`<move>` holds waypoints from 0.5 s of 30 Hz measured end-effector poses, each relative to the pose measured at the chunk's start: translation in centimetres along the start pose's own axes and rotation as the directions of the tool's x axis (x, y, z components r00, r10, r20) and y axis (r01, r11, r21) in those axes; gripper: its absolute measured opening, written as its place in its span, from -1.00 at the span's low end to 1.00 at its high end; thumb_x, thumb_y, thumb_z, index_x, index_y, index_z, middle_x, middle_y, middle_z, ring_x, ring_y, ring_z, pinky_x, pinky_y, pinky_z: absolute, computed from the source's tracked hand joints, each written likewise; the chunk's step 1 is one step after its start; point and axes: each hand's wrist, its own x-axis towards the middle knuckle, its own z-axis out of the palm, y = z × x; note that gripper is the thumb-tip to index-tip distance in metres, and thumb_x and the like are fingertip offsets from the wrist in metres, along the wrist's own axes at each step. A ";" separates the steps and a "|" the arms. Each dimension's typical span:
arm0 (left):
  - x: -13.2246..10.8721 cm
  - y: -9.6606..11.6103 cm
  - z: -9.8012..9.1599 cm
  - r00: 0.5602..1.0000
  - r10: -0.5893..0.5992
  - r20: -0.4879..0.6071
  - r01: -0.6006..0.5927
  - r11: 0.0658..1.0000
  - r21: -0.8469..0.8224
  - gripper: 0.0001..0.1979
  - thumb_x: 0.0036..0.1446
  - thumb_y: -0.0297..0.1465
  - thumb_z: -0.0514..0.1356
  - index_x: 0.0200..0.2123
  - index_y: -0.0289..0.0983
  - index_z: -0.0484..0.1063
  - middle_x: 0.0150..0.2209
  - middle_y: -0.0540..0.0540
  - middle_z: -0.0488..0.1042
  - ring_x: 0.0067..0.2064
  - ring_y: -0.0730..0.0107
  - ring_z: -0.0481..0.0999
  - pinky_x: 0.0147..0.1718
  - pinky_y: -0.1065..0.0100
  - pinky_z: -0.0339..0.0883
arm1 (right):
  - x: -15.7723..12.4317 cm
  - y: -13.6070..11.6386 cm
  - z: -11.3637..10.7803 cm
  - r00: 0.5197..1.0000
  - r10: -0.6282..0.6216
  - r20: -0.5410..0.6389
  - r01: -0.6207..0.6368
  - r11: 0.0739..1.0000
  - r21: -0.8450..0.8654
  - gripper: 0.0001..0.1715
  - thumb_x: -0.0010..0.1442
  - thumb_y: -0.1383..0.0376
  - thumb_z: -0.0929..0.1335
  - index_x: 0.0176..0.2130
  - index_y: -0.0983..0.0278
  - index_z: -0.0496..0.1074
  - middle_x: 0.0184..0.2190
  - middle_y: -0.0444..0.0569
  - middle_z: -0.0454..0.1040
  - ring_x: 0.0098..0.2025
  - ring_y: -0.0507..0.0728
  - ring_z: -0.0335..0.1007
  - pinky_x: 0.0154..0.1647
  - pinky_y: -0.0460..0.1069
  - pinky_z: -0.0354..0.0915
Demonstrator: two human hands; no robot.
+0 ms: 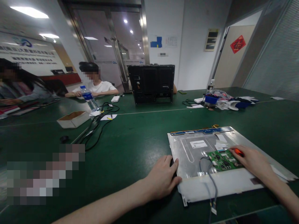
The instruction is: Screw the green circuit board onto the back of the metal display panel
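Right hand (251, 161) grip closed around an orange-handled tool (238, 152), only the handle end showing past the fingers, tip hidden. It sits right at the right edge of the green board (223, 160), touching or nearly so. Board lies on the metal back of the panel (210, 161), right of centre, with grey wires (211, 179) looping from its left side down over the panel's near edge, connector hanging just off it. Left hand (163, 179) lies palm down, fingers loosely curled, holding nothing, fingertips pressed on the panel's near-left corner. Panel lies flat on the green bench (130, 146), near right, white label (198, 144) on its far half, blue strip (198, 131) along the far edge. Outward: black monitor (151, 83) stands upright at bench centre, far side, back facing here. Left of it a black cable (98, 129) tangle, water bottle (88, 98), open cardboard box (73, 119). Far right a pile of white gloves (230, 104) and a blue box (211, 99). Two people sit at the far left of the bench, arms resting on it.
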 end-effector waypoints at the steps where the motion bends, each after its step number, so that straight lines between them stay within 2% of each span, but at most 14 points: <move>1: 0.1 0.0 0.1 1.000 0.004 -0.001 -0.004 1.000 0.008 -0.41 0.31 -0.15 0.08 0.29 -0.36 0.20 0.16 -0.42 0.29 0.15 -0.13 0.28 0.08 -0.05 0.23 | 0.1 0.2 -0.1 1.000 0.002 0.019 -0.002 1.000 0.000 -0.48 0.20 0.04 0.20 -0.19 0.27 0.59 -0.22 0.16 0.62 -0.28 0.34 0.55 -0.32 0.14 0.41; 5: 0.9 0.4 0.1 1.000 0.007 0.015 -0.008 0.998 0.057 -0.38 0.32 -0.13 0.05 0.31 -0.38 0.17 0.18 -0.43 0.27 0.17 -0.14 0.28 0.10 -0.03 0.22 | 0.7 0.9 -0.5 0.996 0.020 0.092 -0.017 0.999 -0.030 -0.50 0.16 0.12 0.21 -0.14 0.31 0.57 -0.21 0.21 0.61 -0.27 0.37 0.54 -0.34 0.16 0.40; 11: 2.4 0.9 0.7 0.998 0.045 -0.037 -0.043 0.997 0.062 -0.37 0.32 -0.11 0.05 0.29 -0.41 0.20 0.12 -0.43 0.32 0.12 -0.15 0.32 0.07 -0.06 0.24 | 1.2 1.4 -1.1 0.997 0.055 0.049 -0.047 0.988 -0.146 -0.64 0.25 0.18 0.21 -0.33 0.27 0.52 -0.31 0.21 0.57 -0.40 0.32 0.50 -0.48 0.09 0.27; 15: 3.5 1.3 1.2 0.996 0.075 -0.053 -0.070 0.993 0.100 -0.37 0.32 -0.10 0.05 0.27 -0.44 0.22 0.09 -0.44 0.34 0.09 -0.16 0.33 0.05 -0.06 0.25 | 2.0 1.3 -2.0 0.997 -0.079 0.007 0.079 0.991 -0.109 -0.56 0.34 0.22 0.15 -0.36 0.25 0.51 -0.32 0.22 0.55 -0.40 0.24 0.49 -0.47 0.06 0.19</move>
